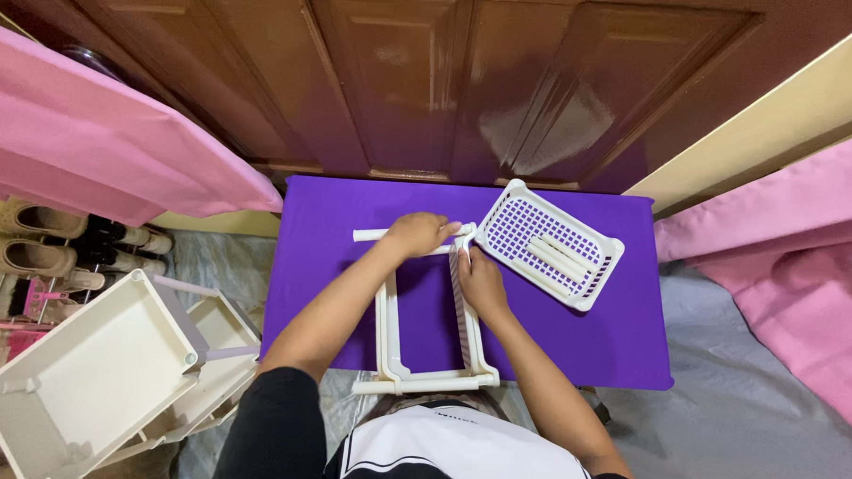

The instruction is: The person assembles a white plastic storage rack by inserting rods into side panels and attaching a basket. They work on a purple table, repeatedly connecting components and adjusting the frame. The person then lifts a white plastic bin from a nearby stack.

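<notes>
Dark brown panelled wooden door (394, 78) behind; purple cloth-covered table (583, 339) in front of it, pink curtains (89, 143) at both sides. White plastic rectangular rack frame (426, 362) lying flat at table centre, reaching from near edge toward far edge. Left hand (417, 234) closed over the frame's far crossbar; right hand (481, 279) gripping the right side rail near the far corner. White perforated plastic basket (549, 244) tilted at the far right, touching the frame corner, two loose white tubes (558, 256) inside. Two solid cream plastic trays (91, 379) off the left edge. Assembly apparently partial: frame joined, basket and tubes unfitted.
</notes>
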